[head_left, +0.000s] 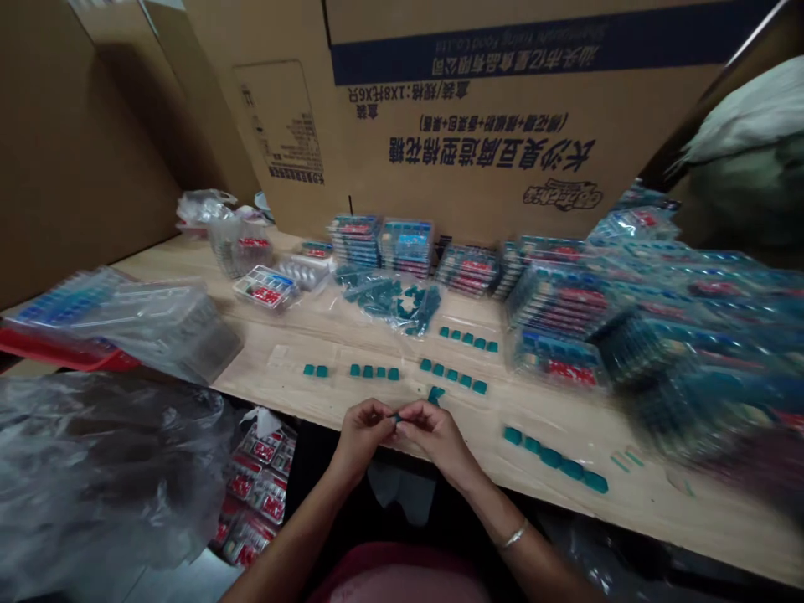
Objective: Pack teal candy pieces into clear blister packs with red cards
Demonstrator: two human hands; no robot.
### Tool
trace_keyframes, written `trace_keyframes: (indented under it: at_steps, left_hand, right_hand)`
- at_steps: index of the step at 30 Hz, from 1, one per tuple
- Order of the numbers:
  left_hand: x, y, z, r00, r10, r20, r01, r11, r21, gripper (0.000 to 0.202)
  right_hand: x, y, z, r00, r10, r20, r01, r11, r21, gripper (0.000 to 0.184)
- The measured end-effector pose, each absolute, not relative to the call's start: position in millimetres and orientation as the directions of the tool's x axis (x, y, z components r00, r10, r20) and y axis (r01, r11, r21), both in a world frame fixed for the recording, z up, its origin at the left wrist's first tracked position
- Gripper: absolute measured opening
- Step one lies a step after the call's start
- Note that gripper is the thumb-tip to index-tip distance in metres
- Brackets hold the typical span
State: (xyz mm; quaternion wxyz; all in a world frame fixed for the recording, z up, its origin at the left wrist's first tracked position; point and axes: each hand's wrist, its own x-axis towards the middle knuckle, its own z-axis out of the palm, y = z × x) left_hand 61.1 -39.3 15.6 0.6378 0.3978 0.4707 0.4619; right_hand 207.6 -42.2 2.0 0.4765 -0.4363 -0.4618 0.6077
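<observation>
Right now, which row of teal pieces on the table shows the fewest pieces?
The leftmost row: only two pieces show in it, while the next row rightward shows four and the other three rows show five each.

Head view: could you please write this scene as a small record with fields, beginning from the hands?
left hand: fingertips pinching a small teal piece, mostly hidden
right hand: fingertips on the same piece
table: pale wood surface, rows of teal blocks
far side: printed carton, lettering upside down
right side: stacked clear packs, partly blurred
</observation>
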Motion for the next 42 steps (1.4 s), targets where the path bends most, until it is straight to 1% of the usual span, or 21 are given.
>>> trace_keyframes:
  at_steps: [3, 5, 7, 8, 9, 10, 12, 13, 15, 17, 19, 26, 29, 31, 32, 33, 35, 36, 38, 40, 42]
  left_hand:
    - [51, -42, 16, 0.047, 0.988, -0.149, -0.186, 0.156, 0.97, 0.024]
    - [37, -39, 15, -0.017, 0.999, -0.05, -0.101, 0.048, 0.994, 0.023]
    - [18, -33, 14, -0.102, 0.991, 0.092, 0.076, -0.084, 0.993, 0.021]
    - [8, -29, 12, -0.13, 0.975, 0.182, 0.204, -0.154, 0.967, 0.021]
    - [-1, -25, 10, -0.132, 0.952, 0.276, 0.347, -0.216, 0.913, 0.02]
    - [-10, -21, 8, -0.101, 0.927, 0.361, 0.486, -0.271, 0.831, 0.018]
    - [-22, -14, 0, 0.023, 0.88, 0.475, 0.688, -0.359, 0.631, 0.014]
    - [-26, -11, -4, 0.081, 0.859, 0.506, 0.745, -0.389, 0.542, 0.013]
    - [-29, -9, -12, 0.144, 0.824, 0.548, 0.807, -0.418, 0.417, 0.013]
    - [-29, -9, -17, 0.167, 0.799, 0.578, 0.834, -0.427, 0.35, 0.015]
    - [-27, -10, -19, 0.188, 0.789, 0.584, 0.844, -0.434, 0.315, 0.015]
    - [-24, -10, -16, 0.201, 0.793, 0.575, 0.861, -0.423, 0.282, 0.016]
    - [-29, -9, -15, 0.229, 0.777, 0.586, 0.858, -0.446, 0.257, 0.015]
    - [-32, -9, -15, 0.255, 0.748, 0.613, 0.846, -0.48, 0.233, 0.015]
    - [-31, -10, -14, 0.264, 0.727, 0.633, 0.841, -0.495, 0.218, 0.015]
    - [-29, -10, -14, 0.266, 0.705, 0.658, 0.838, -0.506, 0.203, 0.015]
    - [-16, -12, -11, 0.265, 0.661, 0.702, 0.82, -0.538, 0.197, 0.016]
    - [-4, -13, -10, 0.274, 0.65, 0.709, 0.793, -0.57, 0.216, 0.015]
    - [27, -14, -5, 0.323, 0.659, 0.679, 0.695, -0.652, 0.303, 0.014]
    - [62, -14, -1, 0.38, 0.704, 0.6, 0.6, -0.682, 0.419, 0.015]
    - [92, -12, 0, 0.403, 0.764, 0.504, 0.574, -0.64, 0.511, 0.02]
  right_hand:
    - [202, -34, 13, -0.274, 0.957, -0.095, -0.107, -0.128, -0.986, 0.02]
    - [193, -22, 21, -0.361, 0.93, -0.074, -0.064, -0.104, -0.993, 0.018]
    - [179, -3, 28, -0.426, 0.905, -0.008, -0.012, -0.015, -1.0, 0.014]
    - [170, 8, 30, -0.437, 0.898, 0.044, 0.042, 0.07, -0.997, 0.011]
    - [161, 20, 32, -0.442, 0.89, 0.11, 0.134, 0.187, -0.973, 0.008]
    - [152, 32, 34, -0.449, 0.876, 0.179, 0.247, 0.314, -0.917, 0.008]
    - [136, 53, 35, -0.492, 0.826, 0.276, 0.441, 0.51, -0.739, 0.015]
    - [129, 61, 35, -0.529, 0.797, 0.29, 0.491, 0.567, -0.662, 0.017]
    - [122, 72, 32, -0.592, 0.757, 0.276, 0.512, 0.618, -0.597, 0.019]
    - [120, 76, 29, -0.612, 0.749, 0.251, 0.528, 0.625, -0.576, 0.02]
    - [121, 77, 25, -0.612, 0.759, 0.222, 0.567, 0.616, -0.547, 0.018]
    - [111, 74, 37, -0.644, 0.752, 0.138, 0.643, 0.63, -0.435, 0.014]
    - [127, 65, 51, -0.666, 0.727, 0.166, 0.623, 0.665, -0.411, 0.012]
    - [159, 57, 58, -0.607, 0.755, 0.249, 0.623, 0.646, -0.44, 0.012]
    - [181, 51, 61, -0.543, 0.788, 0.29, 0.636, 0.611, -0.471, 0.011]
    - [204, 43, 63, -0.458, 0.831, 0.315, 0.657, 0.555, -0.51, 0.011]
    - [247, 25, 62, -0.275, 0.915, 0.297, 0.705, 0.401, -0.585, 0.011]
    - [264, 15, 59, -0.202, 0.942, 0.267, 0.724, 0.327, -0.607, 0.011]
    - [281, -5, 50, -0.124, 0.971, 0.203, 0.753, 0.225, -0.618, 0.011]
    - [278, -20, 36, -0.121, 0.976, 0.181, 0.781, 0.206, -0.59, 0.011]
    - [265, -29, 23, -0.124, 0.97, 0.208, 0.802, 0.221, -0.555, 0.015]
